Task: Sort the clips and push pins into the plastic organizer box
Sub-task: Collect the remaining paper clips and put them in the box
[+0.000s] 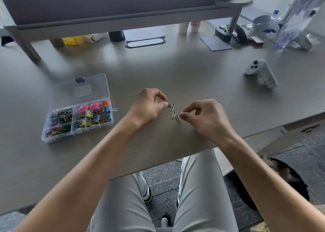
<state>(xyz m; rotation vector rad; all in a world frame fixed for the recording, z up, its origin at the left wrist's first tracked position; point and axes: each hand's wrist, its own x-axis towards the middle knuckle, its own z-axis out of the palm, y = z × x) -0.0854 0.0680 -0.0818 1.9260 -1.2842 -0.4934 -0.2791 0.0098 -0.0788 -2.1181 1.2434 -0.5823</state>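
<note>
Three metal paper clips lie in a short row on the grey desk between my hands. My left hand [151, 107] pinches the end of the upper silver clip [172, 107] with thumb and forefinger. A second silver clip [173, 115] lies just below it. My right hand [204, 117] pinches the gold clip [178, 119] at its right end. The clear plastic organizer box [52, 138] stands open at the left, lid flipped back. Its compartments hold coloured paper clips, yellow binder clips and pink and orange round-headed push pins.
A white game controller [262, 73] lies at the right. A monitor stand leg [26, 45] rises at the back left. Cups, a stapler, notepads and a plastic bag crowd the far edge. The desk's front edge runs just below my wrists.
</note>
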